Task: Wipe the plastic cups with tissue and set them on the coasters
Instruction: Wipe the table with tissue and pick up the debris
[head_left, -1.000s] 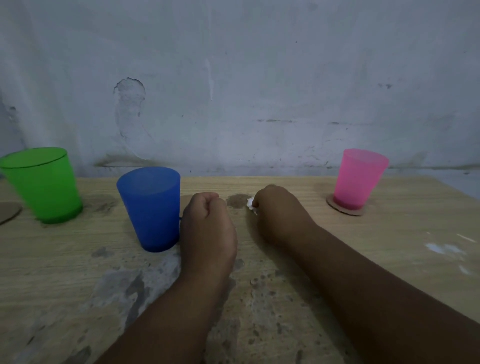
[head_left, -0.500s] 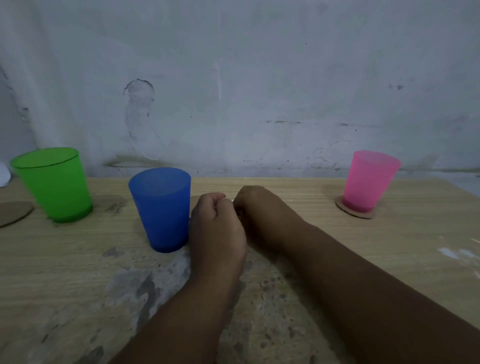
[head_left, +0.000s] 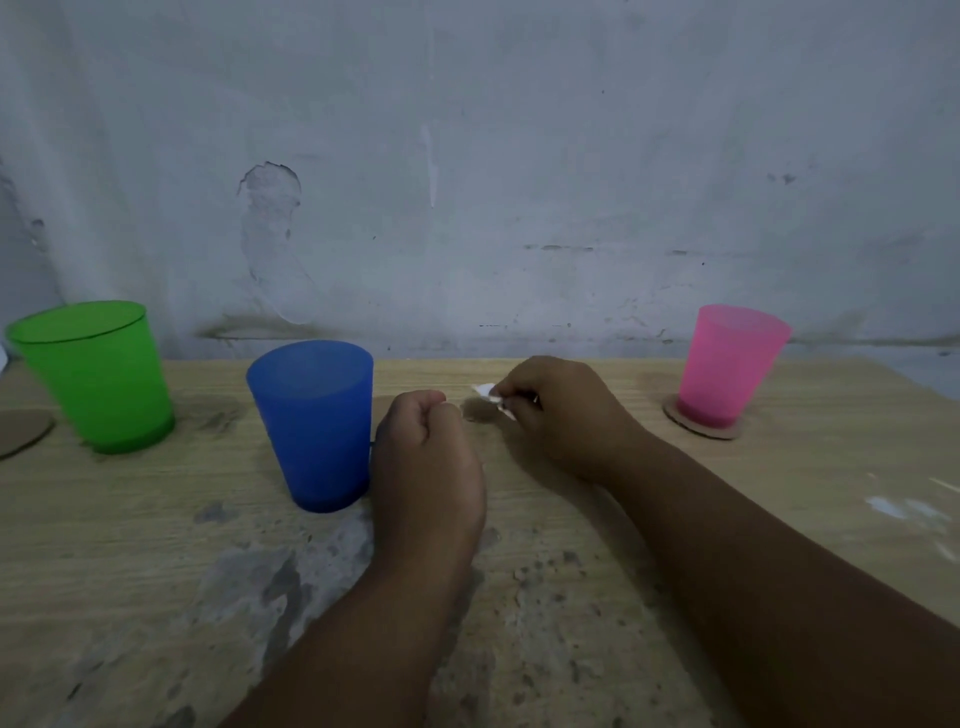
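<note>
A small crumpled white tissue (head_left: 491, 397) is pinched in the fingers of the right hand (head_left: 563, 415), low over the wooden worktop (head_left: 675, 519). The left hand (head_left: 426, 462) is a closed fist, holding nothing visible, with the upright translucent blue plastic cup (head_left: 314, 423) just left of it. Farther left stands a green plastic cup (head_left: 96, 376); right of the right hand, a pink plastic cup (head_left: 727, 364) sits on a round cardboard coaster (head_left: 675, 415).

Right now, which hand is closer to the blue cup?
Left. The left hand sits fisted right beside the blue cup, at its right side. The right hand is farther right, pinching a scrap of tissue.
</note>
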